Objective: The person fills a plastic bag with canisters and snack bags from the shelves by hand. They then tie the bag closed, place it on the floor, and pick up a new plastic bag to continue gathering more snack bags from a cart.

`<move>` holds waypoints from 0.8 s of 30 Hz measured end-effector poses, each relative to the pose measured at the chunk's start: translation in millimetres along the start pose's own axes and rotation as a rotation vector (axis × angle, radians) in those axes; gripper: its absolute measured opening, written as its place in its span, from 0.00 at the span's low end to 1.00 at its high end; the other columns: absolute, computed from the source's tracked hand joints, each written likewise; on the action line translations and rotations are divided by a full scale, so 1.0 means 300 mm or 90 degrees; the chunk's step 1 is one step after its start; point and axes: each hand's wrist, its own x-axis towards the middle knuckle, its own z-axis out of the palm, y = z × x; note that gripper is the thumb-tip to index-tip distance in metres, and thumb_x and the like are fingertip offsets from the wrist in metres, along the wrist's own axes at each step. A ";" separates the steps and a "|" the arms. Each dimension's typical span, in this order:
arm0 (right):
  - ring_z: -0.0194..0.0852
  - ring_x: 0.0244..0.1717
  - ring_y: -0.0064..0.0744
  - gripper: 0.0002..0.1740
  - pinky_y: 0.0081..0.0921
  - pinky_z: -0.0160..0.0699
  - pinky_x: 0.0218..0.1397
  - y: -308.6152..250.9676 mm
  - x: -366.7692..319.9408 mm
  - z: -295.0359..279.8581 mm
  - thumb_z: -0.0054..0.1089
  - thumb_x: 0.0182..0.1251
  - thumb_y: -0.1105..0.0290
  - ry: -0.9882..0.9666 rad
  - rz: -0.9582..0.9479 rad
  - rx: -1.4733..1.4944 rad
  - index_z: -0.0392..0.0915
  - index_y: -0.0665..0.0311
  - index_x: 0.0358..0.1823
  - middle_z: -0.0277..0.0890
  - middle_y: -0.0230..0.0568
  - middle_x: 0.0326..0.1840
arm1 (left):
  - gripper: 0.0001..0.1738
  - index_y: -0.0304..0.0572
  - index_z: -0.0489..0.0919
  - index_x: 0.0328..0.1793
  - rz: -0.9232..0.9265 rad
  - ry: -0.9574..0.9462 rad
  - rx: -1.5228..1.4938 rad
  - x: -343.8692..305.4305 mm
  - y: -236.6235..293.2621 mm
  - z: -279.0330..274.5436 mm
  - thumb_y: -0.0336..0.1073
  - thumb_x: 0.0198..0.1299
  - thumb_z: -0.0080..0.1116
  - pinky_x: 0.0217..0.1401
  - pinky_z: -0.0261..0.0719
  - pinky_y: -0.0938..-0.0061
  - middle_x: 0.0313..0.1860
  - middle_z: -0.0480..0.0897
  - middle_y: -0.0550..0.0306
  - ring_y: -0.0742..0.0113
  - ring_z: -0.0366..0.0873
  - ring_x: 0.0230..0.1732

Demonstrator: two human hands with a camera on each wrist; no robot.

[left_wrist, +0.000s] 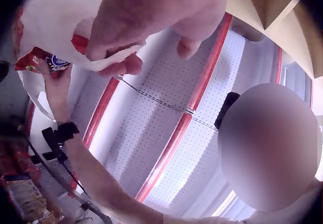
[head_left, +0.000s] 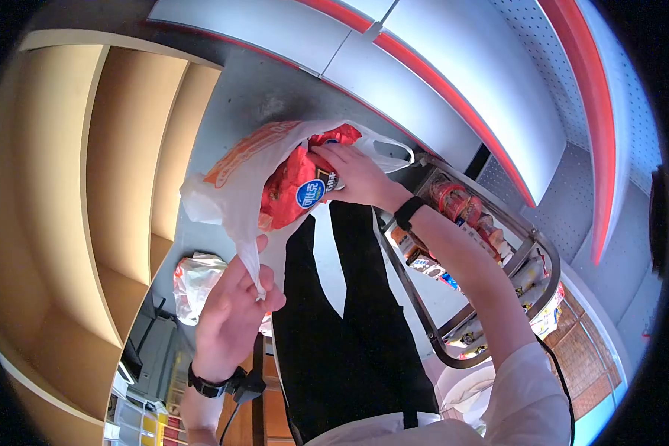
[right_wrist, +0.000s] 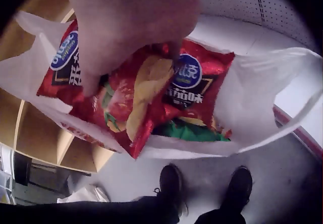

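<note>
Left hand (head_left: 234, 312) pinching white plastic bag (head_left: 234, 182) edge, right hand (head_left: 357, 175) gripping red chip packets (head_left: 293, 189) inside it

A person's left hand (head_left: 234, 305) pinches the lower edge of a white plastic bag (head_left: 230, 182). At the bag's mouth, the right hand (head_left: 357, 175) grips a red crisp packet (head_left: 290, 189). A stocked shopping trolley (head_left: 453, 363) stands right of the bag.

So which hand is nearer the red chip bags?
Right. The right hand grips the chip bags; the left hand pinches the plastic bag, apart from them.
</note>
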 end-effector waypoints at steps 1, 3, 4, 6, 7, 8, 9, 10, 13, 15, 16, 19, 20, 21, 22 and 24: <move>0.62 0.66 0.52 0.50 0.43 0.61 0.68 0.006 -0.005 0.008 0.71 0.47 0.46 0.021 -0.004 0.008 0.58 0.62 0.68 0.63 0.51 0.65 | 0.52 0.33 0.50 0.77 -0.002 -0.001 -0.010 -0.014 0.006 -0.015 0.61 0.56 0.55 0.52 0.65 0.72 0.45 0.69 0.61 0.70 0.66 0.45; 0.63 0.65 0.52 0.49 0.43 0.62 0.67 0.004 -0.014 0.021 0.70 0.48 0.45 0.008 0.020 0.011 0.59 0.62 0.68 0.64 0.51 0.64 | 0.52 0.34 0.50 0.77 -0.005 -0.005 -0.018 -0.036 0.011 -0.031 0.61 0.56 0.55 0.52 0.65 0.72 0.45 0.70 0.61 0.70 0.66 0.45; 0.64 0.63 0.52 0.48 0.42 0.63 0.66 -0.004 -0.016 0.022 0.69 0.49 0.45 -0.003 0.044 0.015 0.60 0.63 0.67 0.65 0.50 0.64 | 0.53 0.34 0.50 0.77 -0.011 -0.001 -0.024 -0.046 0.014 -0.036 0.62 0.55 0.55 0.52 0.66 0.72 0.45 0.70 0.61 0.70 0.66 0.44; 0.65 0.62 0.51 0.47 0.42 0.64 0.65 -0.010 -0.011 0.032 0.68 0.50 0.44 -0.004 0.050 0.005 0.61 0.63 0.67 0.65 0.50 0.63 | 0.53 0.34 0.50 0.77 -0.015 0.003 -0.026 -0.063 0.020 -0.039 0.62 0.55 0.56 0.51 0.66 0.72 0.44 0.70 0.61 0.70 0.67 0.43; 0.66 0.61 0.51 0.46 0.41 0.64 0.64 -0.014 -0.005 0.040 0.67 0.51 0.44 -0.007 0.055 -0.005 0.62 0.63 0.66 0.66 0.50 0.62 | 0.53 0.35 0.51 0.77 -0.021 0.011 -0.010 -0.072 0.023 -0.038 0.62 0.54 0.56 0.51 0.65 0.72 0.44 0.70 0.61 0.69 0.66 0.41; 0.66 0.61 0.51 0.46 0.41 0.64 0.64 -0.018 0.001 0.049 0.67 0.51 0.44 -0.007 0.054 -0.003 0.62 0.63 0.66 0.66 0.50 0.62 | 0.53 0.35 0.51 0.77 -0.028 0.020 0.006 -0.082 0.026 -0.039 0.62 0.54 0.56 0.50 0.65 0.72 0.43 0.70 0.61 0.69 0.66 0.40; 0.66 0.61 0.51 0.46 0.41 0.64 0.64 -0.026 0.007 0.057 0.68 0.50 0.44 0.007 0.058 -0.010 0.62 0.63 0.66 0.67 0.50 0.61 | 0.53 0.35 0.51 0.77 -0.028 0.022 0.007 -0.091 0.024 -0.047 0.62 0.54 0.56 0.50 0.65 0.72 0.43 0.70 0.61 0.69 0.66 0.40; 0.67 0.61 0.51 0.47 0.41 0.64 0.63 -0.033 0.012 0.064 0.68 0.50 0.43 0.021 0.063 -0.018 0.63 0.64 0.66 0.67 0.50 0.61 | 0.53 0.35 0.52 0.76 -0.023 0.021 -0.004 -0.097 0.021 -0.060 0.62 0.54 0.56 0.48 0.64 0.72 0.43 0.70 0.61 0.69 0.65 0.39; 0.67 0.61 0.52 0.47 0.40 0.66 0.62 -0.048 0.018 0.077 0.68 0.50 0.43 0.072 0.045 -0.066 0.63 0.62 0.67 0.67 0.51 0.60 | 0.52 0.35 0.52 0.76 -0.009 0.029 -0.022 -0.121 0.028 -0.078 0.62 0.54 0.56 0.46 0.63 0.73 0.42 0.70 0.62 0.69 0.64 0.38; 0.66 0.61 0.52 0.46 0.40 0.67 0.62 -0.059 0.023 0.084 0.68 0.51 0.44 0.081 0.049 -0.025 0.63 0.61 0.67 0.67 0.51 0.60 | 0.52 0.35 0.53 0.76 0.002 0.035 -0.031 -0.134 0.039 -0.090 0.62 0.54 0.56 0.46 0.63 0.73 0.42 0.69 0.62 0.69 0.64 0.38; 0.66 0.61 0.52 0.44 0.40 0.69 0.61 -0.063 0.025 0.087 0.68 0.52 0.46 0.089 0.053 0.016 0.63 0.60 0.67 0.67 0.51 0.59 | 0.52 0.35 0.53 0.76 0.000 0.034 -0.036 -0.141 0.046 -0.097 0.62 0.53 0.56 0.45 0.62 0.73 0.42 0.69 0.62 0.69 0.64 0.37; 0.65 0.63 0.52 0.42 0.40 0.71 0.60 -0.064 0.016 0.081 0.69 0.55 0.54 0.090 0.061 0.157 0.61 0.59 0.69 0.67 0.50 0.60 | 0.53 0.35 0.52 0.76 -0.003 0.034 -0.043 -0.159 0.064 -0.108 0.62 0.53 0.57 0.46 0.62 0.73 0.41 0.69 0.62 0.69 0.64 0.37; 0.65 0.63 0.52 0.42 0.40 0.71 0.60 -0.046 0.005 0.096 0.69 0.55 0.54 0.091 0.061 0.156 0.61 0.59 0.69 0.67 0.50 0.60 | 0.54 0.35 0.52 0.76 -0.005 0.034 -0.043 -0.163 0.068 -0.107 0.62 0.52 0.58 0.46 0.62 0.73 0.40 0.68 0.62 0.68 0.63 0.37; 0.64 0.63 0.52 0.42 0.41 0.71 0.59 -0.013 -0.007 0.134 0.69 0.55 0.57 0.116 0.077 0.294 0.60 0.60 0.69 0.65 0.49 0.61 | 0.54 0.35 0.52 0.76 -0.005 0.033 -0.043 -0.169 0.073 -0.109 0.62 0.52 0.58 0.46 0.62 0.73 0.40 0.68 0.62 0.68 0.63 0.37; 0.64 0.64 0.51 0.42 0.41 0.71 0.59 -0.008 -0.005 0.143 0.69 0.55 0.60 0.142 0.092 0.432 0.59 0.60 0.69 0.62 0.49 0.63 | 0.54 0.34 0.52 0.76 -0.003 0.040 -0.040 -0.173 0.081 -0.112 0.62 0.52 0.58 0.46 0.62 0.73 0.40 0.68 0.62 0.68 0.63 0.37; 0.62 0.65 0.51 0.44 0.42 0.70 0.60 -0.009 0.003 0.150 0.71 0.54 0.60 0.182 0.144 0.465 0.57 0.60 0.70 0.60 0.49 0.65 | 0.54 0.34 0.53 0.76 -0.001 0.045 -0.037 -0.179 0.092 -0.110 0.62 0.51 0.59 0.46 0.62 0.73 0.40 0.68 0.61 0.68 0.64 0.37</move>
